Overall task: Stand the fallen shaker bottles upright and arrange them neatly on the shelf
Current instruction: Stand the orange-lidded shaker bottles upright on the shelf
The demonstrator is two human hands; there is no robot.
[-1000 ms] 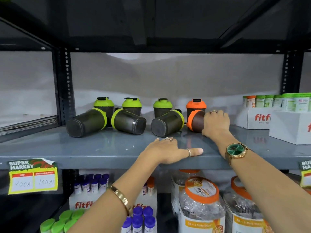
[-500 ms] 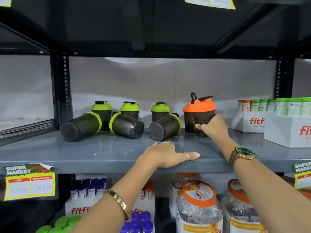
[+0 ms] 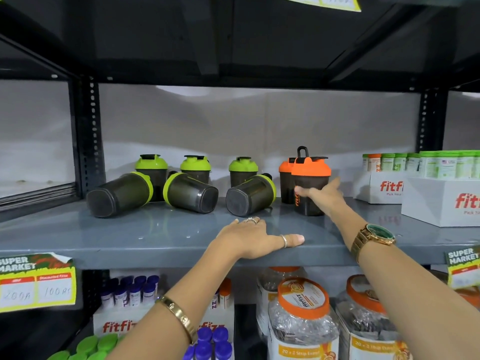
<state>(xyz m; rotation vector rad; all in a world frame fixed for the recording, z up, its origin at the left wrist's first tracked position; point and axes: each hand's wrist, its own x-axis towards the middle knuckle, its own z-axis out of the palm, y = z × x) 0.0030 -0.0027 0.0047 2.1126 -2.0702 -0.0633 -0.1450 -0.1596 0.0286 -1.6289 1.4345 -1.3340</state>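
Observation:
On the grey shelf (image 3: 155, 237) an orange-lidded shaker bottle (image 3: 310, 178) stands upright. My right hand (image 3: 324, 196) grips it, thumb on the front and fingers round its right side. A second orange-lidded shaker (image 3: 284, 168) stands just behind it. Three green-lidded shakers lie on their sides with their bases toward me: left (image 3: 119, 194), middle (image 3: 192, 193), right (image 3: 249, 197). Behind them three more green-lidded shakers stand upright (image 3: 151, 163) (image 3: 195, 165) (image 3: 243, 166). My left hand (image 3: 249, 237) lies flat on the shelf's front edge, holding nothing.
White fitfizz boxes (image 3: 441, 201) of green-capped tubes fill the shelf's right end. A black perforated post (image 3: 88, 139) bounds the left. Below are orange-lidded jars (image 3: 301, 320), purple-capped tubes (image 3: 130, 292) and a yellow price tag (image 3: 36, 281).
My right hand took the fallen orange-lidded shaker, tipped it up and set it standing in front of the other orange one. The left hand stayed on the shelf edge.

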